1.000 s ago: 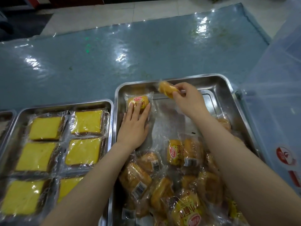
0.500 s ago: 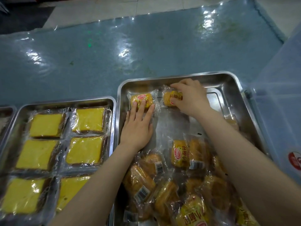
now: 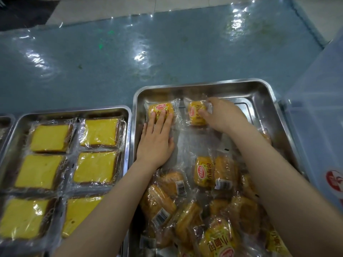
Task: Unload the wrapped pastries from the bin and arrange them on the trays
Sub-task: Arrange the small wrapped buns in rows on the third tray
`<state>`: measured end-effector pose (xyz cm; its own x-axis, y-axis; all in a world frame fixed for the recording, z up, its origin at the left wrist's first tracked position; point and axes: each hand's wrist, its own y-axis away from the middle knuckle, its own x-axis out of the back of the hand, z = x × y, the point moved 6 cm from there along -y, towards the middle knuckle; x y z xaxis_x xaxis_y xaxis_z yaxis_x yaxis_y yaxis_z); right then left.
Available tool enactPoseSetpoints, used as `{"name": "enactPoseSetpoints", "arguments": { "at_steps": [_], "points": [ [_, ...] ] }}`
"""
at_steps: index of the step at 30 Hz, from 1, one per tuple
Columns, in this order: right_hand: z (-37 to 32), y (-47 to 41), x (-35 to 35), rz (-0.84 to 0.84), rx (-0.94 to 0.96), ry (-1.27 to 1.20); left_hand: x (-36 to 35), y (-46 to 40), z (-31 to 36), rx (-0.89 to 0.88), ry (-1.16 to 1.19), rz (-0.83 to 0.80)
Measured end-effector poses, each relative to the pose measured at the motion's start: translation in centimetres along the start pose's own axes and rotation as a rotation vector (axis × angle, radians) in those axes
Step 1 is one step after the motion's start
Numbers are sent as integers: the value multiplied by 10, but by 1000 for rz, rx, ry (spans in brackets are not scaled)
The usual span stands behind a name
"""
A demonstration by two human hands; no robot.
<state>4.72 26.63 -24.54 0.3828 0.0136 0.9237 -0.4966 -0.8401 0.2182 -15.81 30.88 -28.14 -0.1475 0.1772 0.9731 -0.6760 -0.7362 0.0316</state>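
A steel tray (image 3: pixel 256 89) on the right holds a heap of wrapped small buns (image 3: pixel 204 197) at its near end. Two buns lie side by side at its far left corner. My left hand (image 3: pixel 156 143) lies flat with straight fingers pressing the left bun (image 3: pixel 161 109). My right hand (image 3: pixel 224 115) grips the second bun (image 3: pixel 195 113) between thumb and fingers, just right of the first. The left tray (image 3: pixel 74 113) is filled with wrapped yellow cake slices (image 3: pixel 96 167).
A translucent plastic bin (image 3: pixel 319 112) stands against the right tray's right side. Both trays sit on a blue table under glossy plastic sheeting (image 3: pixel 130 58). Part of a third tray (image 3: pixel 5 121) shows at the far left edge.
My right hand brought the second bun down from above the tray's far rim and set it beside the first. The left hand stayed pressing the first bun.
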Motion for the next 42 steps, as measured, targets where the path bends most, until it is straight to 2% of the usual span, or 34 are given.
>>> {"name": "enactPoseSetpoints", "arguments": {
  "at_steps": [2, 4, 5, 7, 9, 13, 22, 25, 27, 31, 33, 38, 42],
  "points": [
    [2, 5, 8, 132, -39, -11, 1, 0, 0, 5, 6, 10],
    [-7, 13, 14, 228, 123, -69, 1, 0, 0, -1, -6, 13],
    [-15, 15, 12, 193, 237, -96, 1, 0, 0, -3, -8, 14],
    [-26, 18, 3, 23, 382, -71, 1, 0, 0, -2, -10, 11],
    [-23, 17, -5, -37, 336, -16, 2, 0, 1, 5, -11, 15],
    [-6, 12, 0, 91, 126, 42, 5, 0, 1, 15, 3, 44],
    [-23, 23, -11, -17, 153, -102, 19, 3, 5, -41, 175, 112],
    [-17, 42, 8, 63, 141, -198, 34, 16, 6, -7, 298, 131],
    [-8, 61, 18, 46, 124, -232, 43, 33, 7, 20, 406, 90],
    [8, 109, 10, -327, 91, -192, 50, 78, 6, 74, 511, -116],
    [11, 131, 4, -426, 104, -163, 49, 101, 9, 78, 549, -234],
    [16, 156, 5, -275, 62, -253, 42, 131, 22, 40, 543, -419],
    [17, 157, 23, -102, 20, -414, 45, 130, 21, 117, 562, -396]
  ]
}}
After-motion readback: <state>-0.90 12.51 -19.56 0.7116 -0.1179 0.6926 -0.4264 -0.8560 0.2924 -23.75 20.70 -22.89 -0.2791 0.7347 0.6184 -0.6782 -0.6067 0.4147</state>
